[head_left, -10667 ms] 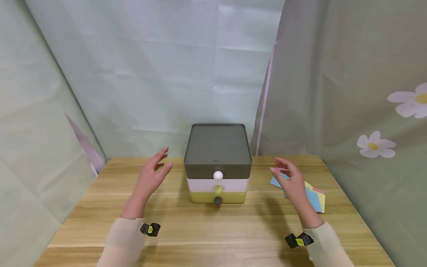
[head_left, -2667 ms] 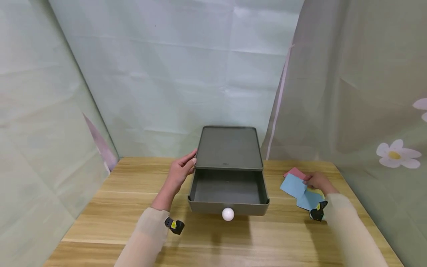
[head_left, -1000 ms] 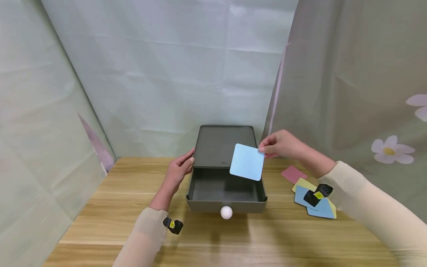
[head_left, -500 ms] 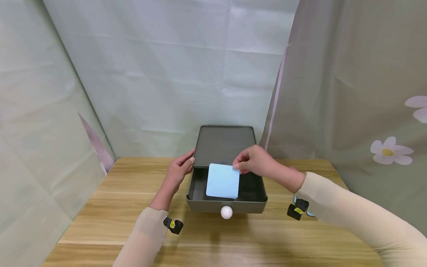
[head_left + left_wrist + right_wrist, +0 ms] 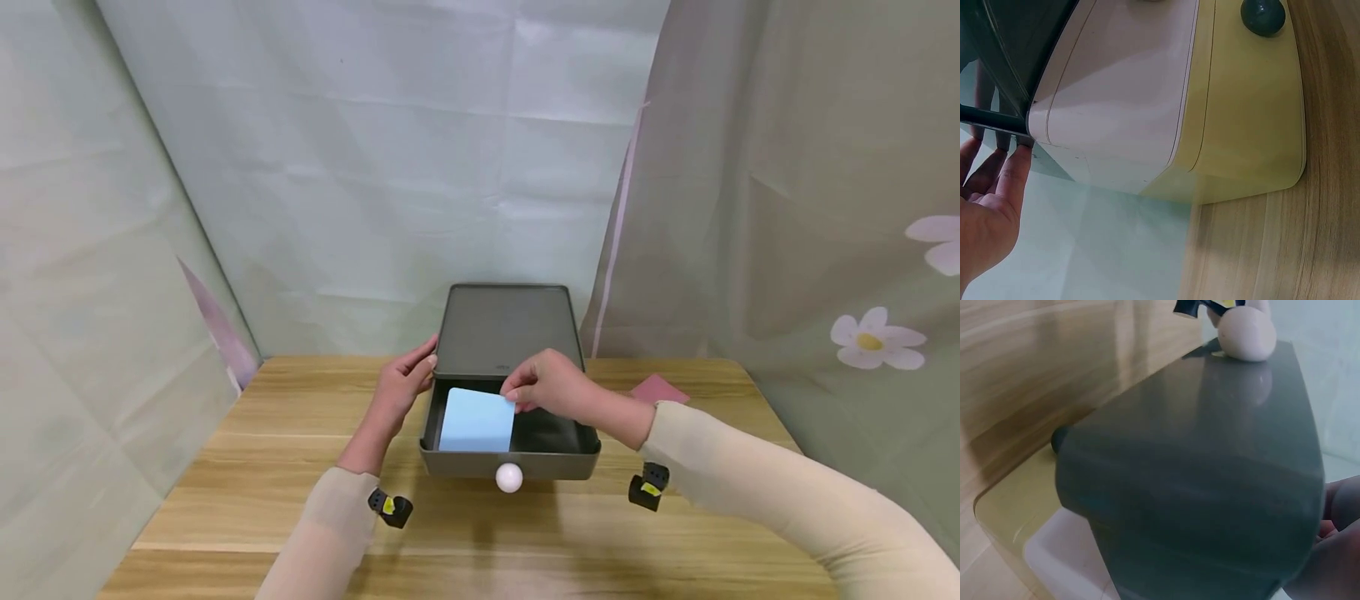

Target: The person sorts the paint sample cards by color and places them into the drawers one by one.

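Right hand: the right hand (image 5: 551,385) pinches the light blue square card with rounded corners (image 5: 477,420) by its upper right corner, thumb and fingertips closed on the edge. A corner pinch leaves the card's face free, so it can go down flat.
Card position: the card is tilted inside the open dark grey plastic top drawer (image 5: 566,460), its lower edge down near the front wall on the left side, the held corner above the rim. It appears low enough to be laid down, though contact with the drawer floor cannot be told.
Left hand: the left hand (image 5: 403,385) rests against the left side of the small three-tier drawer cabinet with the dark grey top (image 5: 501,328), fingers fairly straight along the edge, seemingly steadying the cabinet.
Left hand, wrist view: the fingertips (image 5: 1017,164) touch the dark edge just above the pale pink middle tier (image 5: 1116,94) and yellow bottom tier (image 5: 1247,106).
Drawer: it is pulled out towards the person, its round white knob (image 5: 509,477) facing forward, leaving the inside open from above.
Other cards: a dark pink card (image 5: 660,388) lies on the light wooden tabletop (image 5: 480,533) to the right, well apart from the cabinet.
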